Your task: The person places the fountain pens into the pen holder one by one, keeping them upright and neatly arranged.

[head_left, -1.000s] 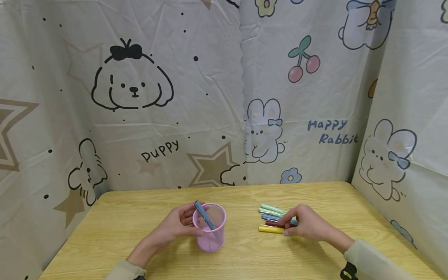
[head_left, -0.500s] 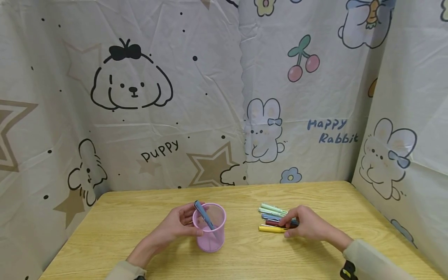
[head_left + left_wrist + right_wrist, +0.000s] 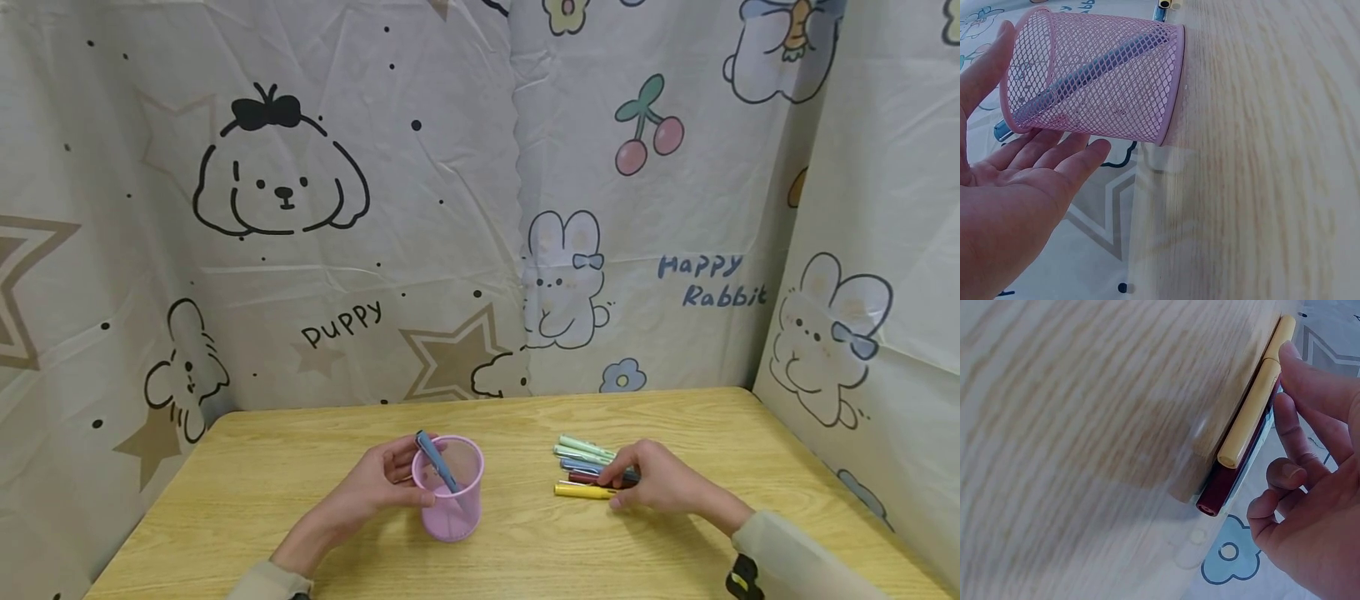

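My left hand (image 3: 378,477) holds a pink mesh pen cup (image 3: 452,521), thumb at the near side of its rim and fingers along the far side. Inside leans a blue pen (image 3: 437,461), its capped end above the rim. To the right, my right hand (image 3: 654,482) pinches a yellow pen (image 3: 579,492) lying on the table, thumb on its near side. The index fingertip overlaps the dark red pen (image 3: 581,479) beside it. In the right wrist view the thumb rests on the yellow pen (image 3: 1250,419), and the remaining fingers are loosely curled.
Behind the dark red pen lie another blue pen (image 3: 577,466) and two light green pens (image 3: 587,446), side by side. The wooden table (image 3: 517,558) ends at a printed cloth backdrop (image 3: 450,250), which also closes off both sides.
The right thumb has shifted very slightly along the yellow pen, so a bit more of the pen shows. The left hand and the cup stay where they were.
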The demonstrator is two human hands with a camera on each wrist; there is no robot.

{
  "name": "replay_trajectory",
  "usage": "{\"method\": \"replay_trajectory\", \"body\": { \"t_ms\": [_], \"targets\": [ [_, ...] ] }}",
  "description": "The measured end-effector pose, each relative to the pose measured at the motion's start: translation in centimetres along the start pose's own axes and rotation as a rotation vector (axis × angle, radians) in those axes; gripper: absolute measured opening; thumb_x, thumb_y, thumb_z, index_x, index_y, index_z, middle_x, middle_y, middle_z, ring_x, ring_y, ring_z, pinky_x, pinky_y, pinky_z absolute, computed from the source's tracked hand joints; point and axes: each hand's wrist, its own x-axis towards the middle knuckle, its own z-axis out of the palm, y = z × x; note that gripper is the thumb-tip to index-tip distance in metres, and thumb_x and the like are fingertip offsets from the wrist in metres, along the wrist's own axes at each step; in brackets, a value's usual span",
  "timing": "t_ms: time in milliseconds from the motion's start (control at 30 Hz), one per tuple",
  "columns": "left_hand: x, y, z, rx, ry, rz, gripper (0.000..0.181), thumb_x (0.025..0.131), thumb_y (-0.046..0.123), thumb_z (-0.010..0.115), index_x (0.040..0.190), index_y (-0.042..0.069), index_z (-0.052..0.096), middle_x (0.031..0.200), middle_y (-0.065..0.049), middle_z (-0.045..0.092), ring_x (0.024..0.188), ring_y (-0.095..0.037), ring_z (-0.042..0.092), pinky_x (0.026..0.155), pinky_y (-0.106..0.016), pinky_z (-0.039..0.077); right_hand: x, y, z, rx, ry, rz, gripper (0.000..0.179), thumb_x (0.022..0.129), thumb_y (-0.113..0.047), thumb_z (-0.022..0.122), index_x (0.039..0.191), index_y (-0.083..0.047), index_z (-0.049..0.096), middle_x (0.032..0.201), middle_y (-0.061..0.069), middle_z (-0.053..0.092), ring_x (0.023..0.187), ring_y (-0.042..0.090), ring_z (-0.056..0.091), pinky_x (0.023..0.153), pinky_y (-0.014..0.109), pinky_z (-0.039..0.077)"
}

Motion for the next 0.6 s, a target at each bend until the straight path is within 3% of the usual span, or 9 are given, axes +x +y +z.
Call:
{"method": "replay_trajectory", "body": {
  "t_ms": [600],
  "targets": [
    [-0.1,0.1,-0.02,-0.006,0.006,-0.014,0.083,0.089,0.001,0.082,0.156,-0.012,0.036,0.157,-0.031,0.044,0.143,-0.041,0.046,0.115,-0.041,0.042,0.16,0.63,0.27,0.023,-0.006,-0.005,0.02,0.08,-0.016,0.094,0.098,-0.015,0.085,0.089,-0.008,0.069,0.083,0.013,0.061,0.076,0.03,0.051]
  ]
}}
